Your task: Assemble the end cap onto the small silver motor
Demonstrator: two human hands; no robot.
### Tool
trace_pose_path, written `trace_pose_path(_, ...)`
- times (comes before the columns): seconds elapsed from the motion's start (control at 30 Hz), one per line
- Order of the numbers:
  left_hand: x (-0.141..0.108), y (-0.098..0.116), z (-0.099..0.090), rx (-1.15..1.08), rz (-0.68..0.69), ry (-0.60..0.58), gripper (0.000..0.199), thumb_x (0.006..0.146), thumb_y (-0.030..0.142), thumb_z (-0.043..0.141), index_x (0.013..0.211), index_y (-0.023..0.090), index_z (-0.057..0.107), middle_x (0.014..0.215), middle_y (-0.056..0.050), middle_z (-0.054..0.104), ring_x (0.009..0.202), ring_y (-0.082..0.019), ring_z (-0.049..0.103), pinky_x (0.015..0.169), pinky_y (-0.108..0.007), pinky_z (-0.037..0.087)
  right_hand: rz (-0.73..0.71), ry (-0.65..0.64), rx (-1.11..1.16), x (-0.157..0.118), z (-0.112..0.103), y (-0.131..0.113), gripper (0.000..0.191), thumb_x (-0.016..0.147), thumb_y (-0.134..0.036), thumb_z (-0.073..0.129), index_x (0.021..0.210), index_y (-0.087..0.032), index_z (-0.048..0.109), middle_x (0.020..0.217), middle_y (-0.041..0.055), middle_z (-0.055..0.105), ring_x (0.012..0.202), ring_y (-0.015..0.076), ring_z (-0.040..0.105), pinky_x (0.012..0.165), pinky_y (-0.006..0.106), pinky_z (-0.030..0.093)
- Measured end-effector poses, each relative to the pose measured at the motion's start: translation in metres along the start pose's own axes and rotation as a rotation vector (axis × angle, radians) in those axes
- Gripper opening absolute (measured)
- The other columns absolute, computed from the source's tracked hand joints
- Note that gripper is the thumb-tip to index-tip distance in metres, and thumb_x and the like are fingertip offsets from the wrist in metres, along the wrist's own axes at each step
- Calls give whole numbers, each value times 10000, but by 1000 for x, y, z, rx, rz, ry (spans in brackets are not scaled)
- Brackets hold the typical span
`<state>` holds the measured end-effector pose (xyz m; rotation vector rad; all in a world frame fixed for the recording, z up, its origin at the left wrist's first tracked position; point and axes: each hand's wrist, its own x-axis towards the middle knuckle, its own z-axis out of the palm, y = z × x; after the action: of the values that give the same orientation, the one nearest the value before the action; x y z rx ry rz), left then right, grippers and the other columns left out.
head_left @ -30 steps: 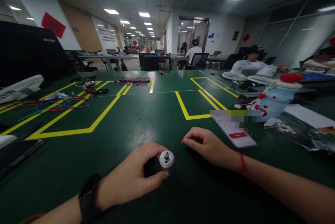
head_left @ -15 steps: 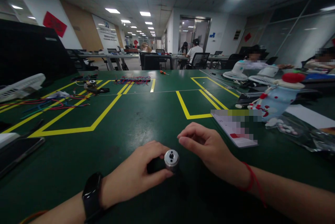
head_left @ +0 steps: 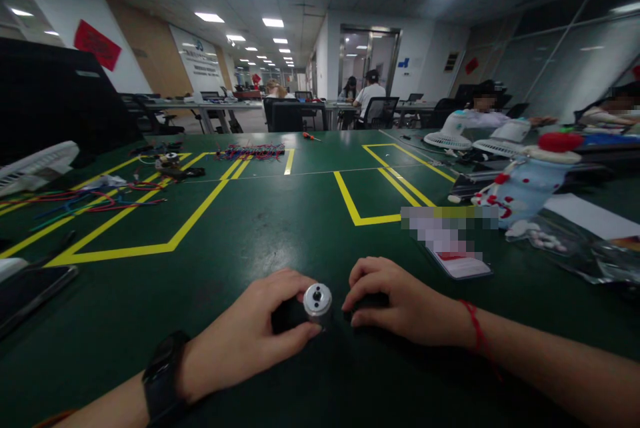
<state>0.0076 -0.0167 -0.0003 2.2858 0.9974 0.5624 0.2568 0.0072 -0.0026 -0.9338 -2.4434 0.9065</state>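
A small silver metal cylinder, its top face marked with a dark centre hole and smaller holes, stands upright on the green table. The thumb and fingers of my left hand are closed around its left side. To the right of the cylinder, apart from it, is my right hand, low over the tabletop. Its fingers curl down towards the thumb, with the tips close together. A dark spot shows between those tips, but what it is cannot be made out.
A phone lies beyond my right hand, near a light-blue cup with a red top. Loose wires and a dark phone lie on the left. Yellow tape marks the table. People sit farther back.
My right hand has moved down towards the tabletop, and its fingers now bend downwards. My left hand stays around the cylinder; the whole view has shifted slightly.
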Motion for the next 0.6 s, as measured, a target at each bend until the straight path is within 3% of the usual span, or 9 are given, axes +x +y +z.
trace_pose_path(0.1,0,1,-1,3,-7,-4,193,828,175,626,1006,229,575,950,-2,614,851,-189,561,759,-299,424,78,80,243,1,-4,2,189,785,-340,674,920,-208,683,955,24,576,798,137,538,714,280,435)
trace_pose_path(0.17,-1,1,-1,1,-7,-1,204,828,174,628,1016,230,571,959,0,614,860,-190,561,769,-301,422,187,207,445,3,-6,7,192,800,-349,652,889,-178,653,866,14,578,728,121,525,657,263,425)
trace_pose_path(0.27,0,0,-1,-5,-5,4,226,826,171,632,1033,237,569,977,-4,617,871,-194,561,777,-306,425,324,411,764,6,-8,19,218,804,-366,641,869,-159,623,767,0,562,677,112,507,638,261,418)
trace_pose_path(0.37,0,-1,-1,-13,-1,13,239,834,180,627,1055,244,564,996,-11,618,880,-199,560,782,-313,429,348,477,935,9,-8,27,216,809,-363,633,868,-157,614,803,14,569,685,111,511,647,265,427)
trace_pose_path(0.5,0,-2,0,-7,-7,17,212,838,187,630,1031,242,562,974,-5,617,859,-193,562,763,-304,427,320,393,719,7,-8,21,191,831,-347,611,859,-159,611,768,1,572,679,111,514,646,262,420)
trace_pose_path(0.6,0,-3,1,1,-11,16,200,838,186,630,1019,236,561,968,-4,613,855,-192,560,756,-299,424,224,207,388,3,-7,11,165,840,-327,596,861,-166,623,795,5,574,689,116,516,631,259,420)
